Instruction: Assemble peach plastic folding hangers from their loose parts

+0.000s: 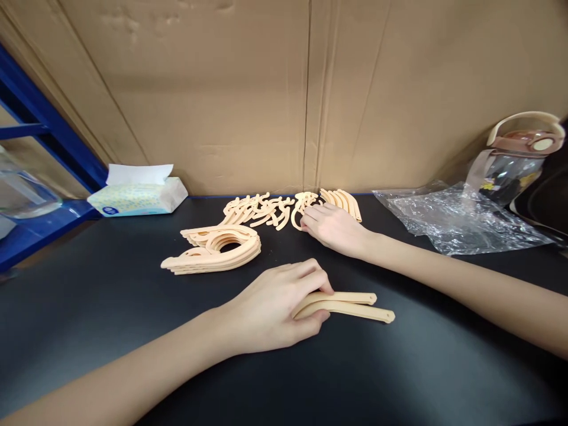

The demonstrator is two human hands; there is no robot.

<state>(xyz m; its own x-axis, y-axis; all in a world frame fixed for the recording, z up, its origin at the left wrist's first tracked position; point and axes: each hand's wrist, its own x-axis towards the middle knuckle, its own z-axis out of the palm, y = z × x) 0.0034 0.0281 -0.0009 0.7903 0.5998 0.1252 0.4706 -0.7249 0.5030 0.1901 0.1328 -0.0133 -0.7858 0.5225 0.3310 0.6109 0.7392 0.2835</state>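
My left hand (270, 307) is closed around two curved beige plastic hanger arms (355, 298), low over the black table. Their straight ends stick out to the right, each with a small hole near the tip. Farther back, my right hand (339, 231) reaches to the parts by the wall, its fingertips closed at a beige hook piece (294, 216); its fingers partly hide the grip. Just behind that hand stand several more curved arms (344, 201) side by side. Left of it lies a loose pile of small curved beige pieces (242, 207). A stack of folded beige hangers (213, 260) rests at centre left.
A tissue pack (137, 198) sits at the back left beside a blue metal frame (66, 148). At the right lie a crumpled clear plastic bag (457, 222) and a bottle with a handle (510, 168). A cardboard wall (213, 89) closes off the black table's (110, 284) back edge.
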